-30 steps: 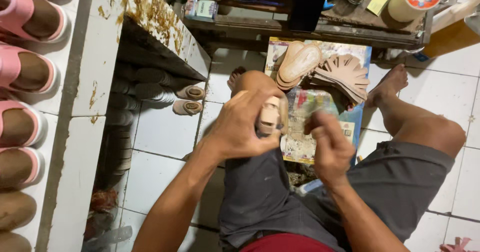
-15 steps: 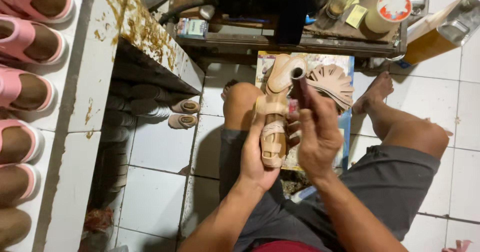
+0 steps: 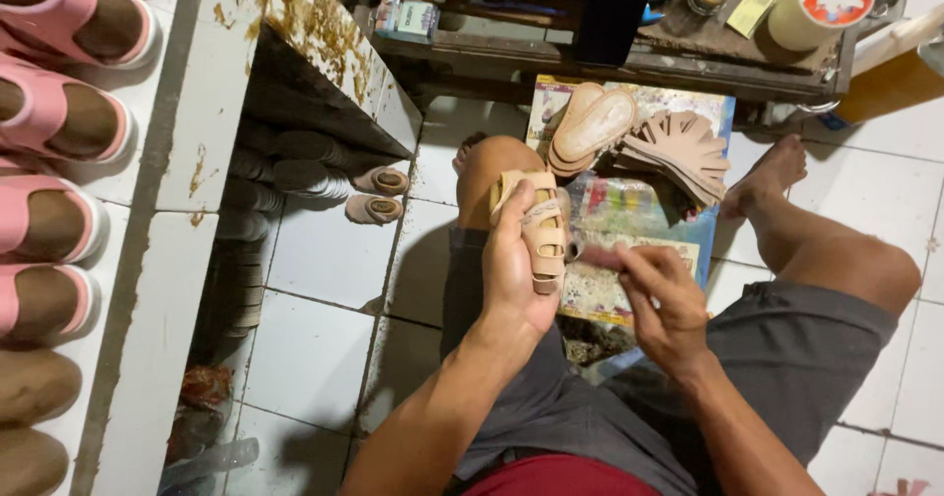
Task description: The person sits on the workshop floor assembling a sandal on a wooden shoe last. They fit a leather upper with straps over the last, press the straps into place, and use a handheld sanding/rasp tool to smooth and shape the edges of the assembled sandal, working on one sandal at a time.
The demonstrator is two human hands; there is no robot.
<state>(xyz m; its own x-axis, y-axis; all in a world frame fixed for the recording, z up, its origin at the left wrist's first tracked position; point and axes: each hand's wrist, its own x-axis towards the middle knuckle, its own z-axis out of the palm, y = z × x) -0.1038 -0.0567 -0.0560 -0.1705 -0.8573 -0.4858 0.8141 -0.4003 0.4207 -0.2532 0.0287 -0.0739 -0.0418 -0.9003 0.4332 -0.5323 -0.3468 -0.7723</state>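
Left hand (image 3: 516,265) is wrapped around a beige sandal (image 3: 539,229), gripping it upright over the left knee with the straps turned toward the right hand, apparently so they can be worked on. Right hand (image 3: 661,304) sits just beside the sandal at 3 o'clock, fingers pinched narrow on something small and blurred; what it is cannot be told. Beyond the hands at 12 o'clock, a stack of soles (image 3: 593,127) and a fan of cut strap pieces (image 3: 678,150) lie on a printed sheet (image 3: 710,223) on the tiled floor (image 3: 315,290), within reach between the legs. At 10 o'clock, a pair of small sandals (image 3: 374,193) rests under a glue-stained table (image 3: 305,34). Pink sandals (image 3: 59,122) line the shelf at 9 o'clock. A cluttered workbench (image 3: 629,58) spans 12 to 1 o'clock.
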